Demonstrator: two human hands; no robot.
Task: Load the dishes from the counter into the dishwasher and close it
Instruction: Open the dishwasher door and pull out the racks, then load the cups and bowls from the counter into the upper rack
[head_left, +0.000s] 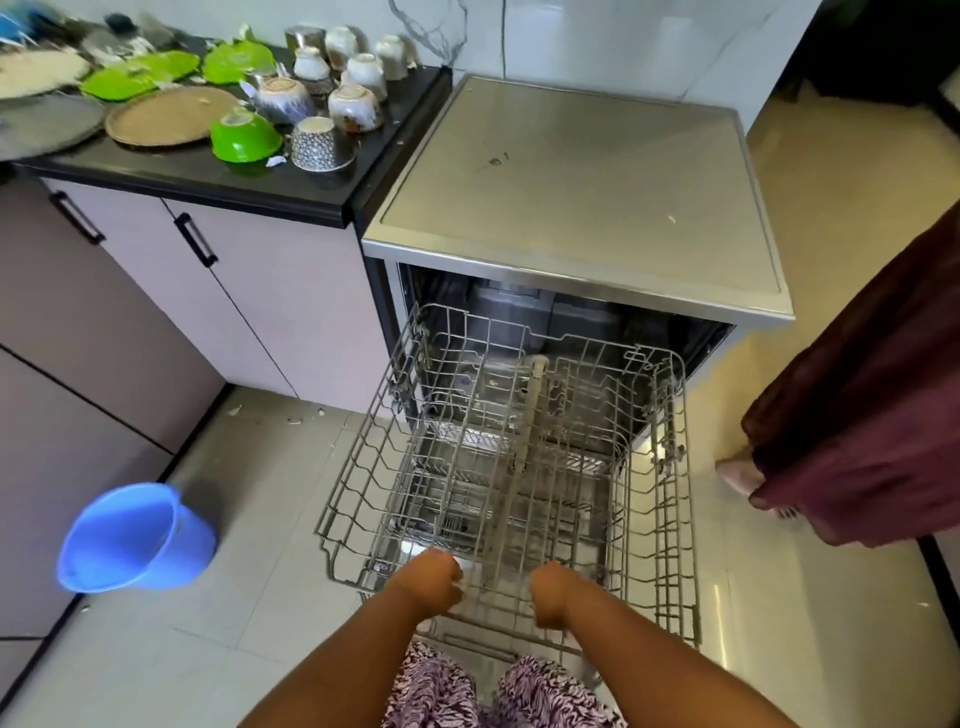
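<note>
I have left hand (434, 582) and right hand (553, 592) curled round the grey wire dishwasher rack's (358, 467) front rail at 6 o'clock; upturned ceramic cups (357, 106) at 10 o'clock on the black counter (208, 179) look light, brittle: grasp their sides.

Home kitchen: dishwasher (576, 208) beside cabinet counter (218, 176) with cups (356, 106), tiled floor (249, 519)
</note>
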